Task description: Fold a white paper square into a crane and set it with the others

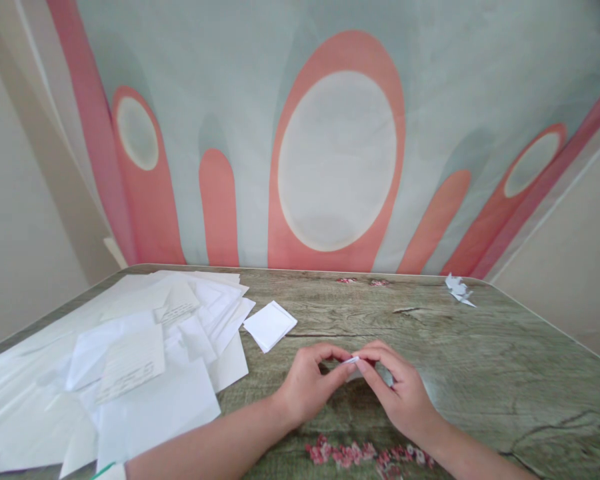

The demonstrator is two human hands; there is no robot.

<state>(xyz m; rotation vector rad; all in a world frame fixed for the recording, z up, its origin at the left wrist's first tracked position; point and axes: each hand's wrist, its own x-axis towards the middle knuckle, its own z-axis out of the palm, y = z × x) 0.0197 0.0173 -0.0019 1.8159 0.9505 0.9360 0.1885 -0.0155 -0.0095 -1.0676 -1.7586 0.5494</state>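
Observation:
Between my two hands, above the middle of the table, is a small folded piece of white paper (pixel 351 361). My left hand (pixel 313 380) pinches its left end with thumb and forefinger. From the other side, my right hand (pixel 397 387) pinches it too, the fingertips of both hands nearly meeting. Most of the paper is hidden behind the fingers, so its full shape cannot be made out. Just beyond my left hand lies a folded white paper square (pixel 271 326), flat on the table.
A wide heap of loose white papers (pixel 160 407), some with writing, covers the table's left side. At the far right edge sits a folded paper figure (pixel 459 290). The wood-patterned tabletop (pixel 505 360) bears printed pink flowers and meets a patterned cloth backdrop (pixel 250 220).

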